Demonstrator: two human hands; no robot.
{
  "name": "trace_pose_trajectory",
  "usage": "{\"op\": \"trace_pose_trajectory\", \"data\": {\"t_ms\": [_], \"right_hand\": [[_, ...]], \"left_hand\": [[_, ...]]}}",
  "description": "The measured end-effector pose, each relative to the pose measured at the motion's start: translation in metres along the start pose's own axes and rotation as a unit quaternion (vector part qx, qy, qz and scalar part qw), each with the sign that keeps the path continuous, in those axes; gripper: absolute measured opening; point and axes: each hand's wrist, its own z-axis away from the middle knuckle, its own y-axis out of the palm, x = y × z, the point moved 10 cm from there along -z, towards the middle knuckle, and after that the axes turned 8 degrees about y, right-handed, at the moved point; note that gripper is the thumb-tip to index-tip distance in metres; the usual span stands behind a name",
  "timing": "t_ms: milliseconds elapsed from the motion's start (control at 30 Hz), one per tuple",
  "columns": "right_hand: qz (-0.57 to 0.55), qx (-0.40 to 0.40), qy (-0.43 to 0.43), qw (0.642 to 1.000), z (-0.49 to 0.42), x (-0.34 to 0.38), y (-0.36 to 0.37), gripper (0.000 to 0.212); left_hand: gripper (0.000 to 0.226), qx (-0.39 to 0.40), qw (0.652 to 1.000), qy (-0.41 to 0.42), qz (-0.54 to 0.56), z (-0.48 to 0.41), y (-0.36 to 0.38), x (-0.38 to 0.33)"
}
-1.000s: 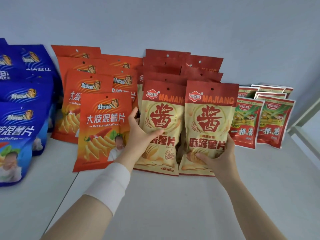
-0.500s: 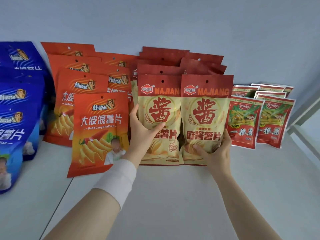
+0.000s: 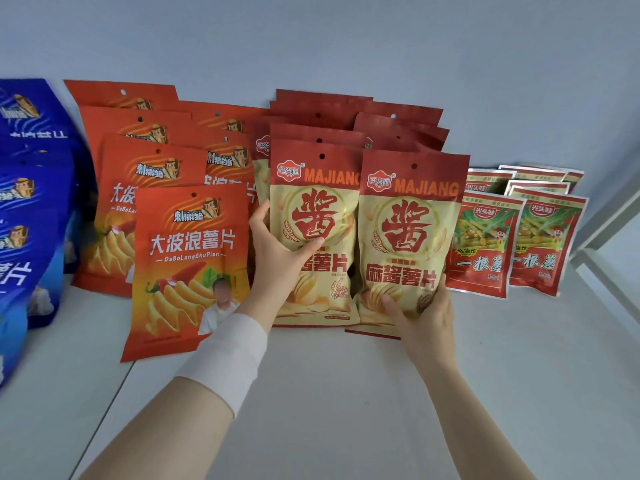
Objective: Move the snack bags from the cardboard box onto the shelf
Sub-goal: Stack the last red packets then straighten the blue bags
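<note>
Two beige and dark-red MAJIANG snack bags stand side by side at the front of a stack on the white shelf. My left hand grips the left MAJIANG bag by its left edge, thumb across its front. My right hand holds the lower part of the right MAJIANG bag, fingers on its front. Several more dark-red bags lean behind them against the grey wall. The cardboard box is out of view.
Orange chip bags stand in rows to the left, blue bags at the far left. Small red snack packs lie to the right. A white shelf frame borders the right side.
Both hands pushed the two MAJIANG bags back and more upright against the stack behind them. Both grips are unchanged.
</note>
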Motion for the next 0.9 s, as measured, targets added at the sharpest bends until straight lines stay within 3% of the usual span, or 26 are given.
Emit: {"op": "trace_pose_trajectory", "data": {"t_ms": [200,367,467,567,633,767,900], "right_hand": [[0.06,0.015,0.006,0.998,0.002,0.005,0.012,0.109],[0.072,-0.026,-0.029,0.997,0.006,0.014,0.004,0.115],[0.131,-0.116,-0.148,0.973,0.018,0.041,-0.005,0.105],[0.184,-0.153,-0.235,0.942,0.029,0.071,-0.006,0.087],[0.215,-0.144,-0.271,0.927,0.034,0.092,0.001,0.074],[0.295,-0.073,-0.292,0.907,0.04,0.141,0.025,0.062],[0.371,-0.024,-0.299,0.879,0.049,0.184,0.048,0.057]], "left_hand": [[0.086,-0.019,0.999,0.035,-0.012,0.004,0.001,0.003],[0.089,-0.033,0.985,0.11,-0.129,0.007,-0.004,-0.014],[0.073,-0.049,0.926,0.252,-0.276,0.015,-0.003,-0.043],[0.051,-0.014,0.855,0.311,-0.416,0.015,0.01,-0.058],[0.043,0.036,0.822,0.317,-0.472,0.012,0.018,-0.062],[0.048,0.141,0.782,0.309,-0.523,0.002,0.019,-0.069],[0.043,0.159,0.75,0.314,-0.56,-0.018,-0.024,-0.093]]}}
